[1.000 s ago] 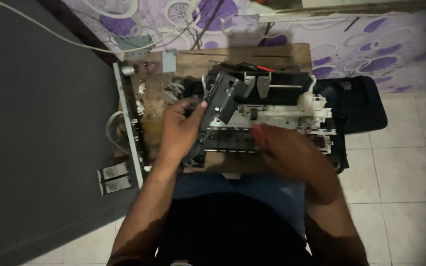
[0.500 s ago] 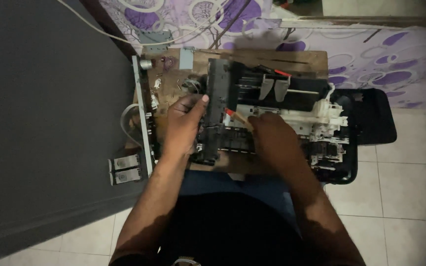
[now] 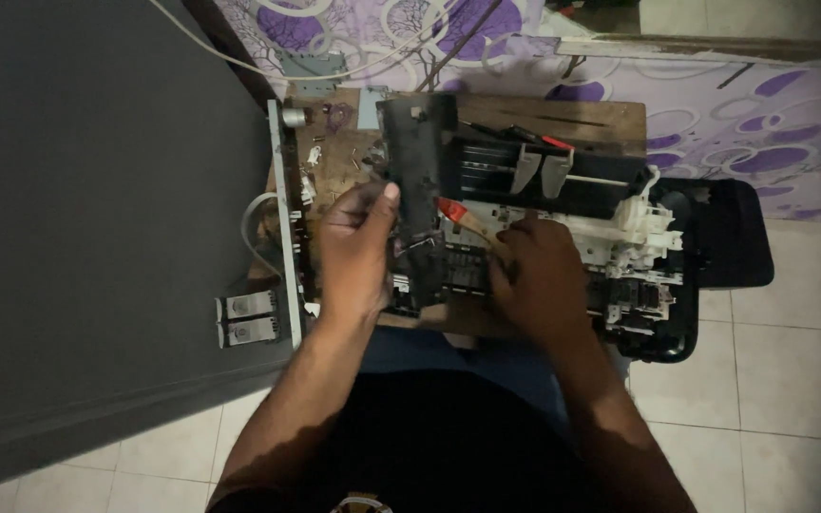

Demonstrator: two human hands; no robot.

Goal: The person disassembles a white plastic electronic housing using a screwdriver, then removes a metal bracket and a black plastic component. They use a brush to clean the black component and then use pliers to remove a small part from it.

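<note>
A dismantled printer (image 3: 563, 237), black and white with its inner parts bare, lies on a small wooden table (image 3: 563, 112). My left hand (image 3: 355, 249) grips a long black panel (image 3: 417, 161) that stands up from the printer's left end. Over the printer's middle, my right hand (image 3: 536, 275) holds a small brush (image 3: 460, 218) with a pale handle and a red tip. The brush points up and left, toward the black panel. Both forearms reach in from the bottom of the view.
A long grey metal strip (image 3: 284, 218) and loose small parts and screws lie along the table's left edge. A dark wall or panel (image 3: 97, 209) fills the left side. Purple patterned cloth (image 3: 715, 104) lies behind the table, and pale floor tiles (image 3: 762, 380) lie to the right.
The camera view has shifted, so the table sits more to the right and lower. The black panel now stands more upright. My right hand has moved in with the brush toward the panel.
</note>
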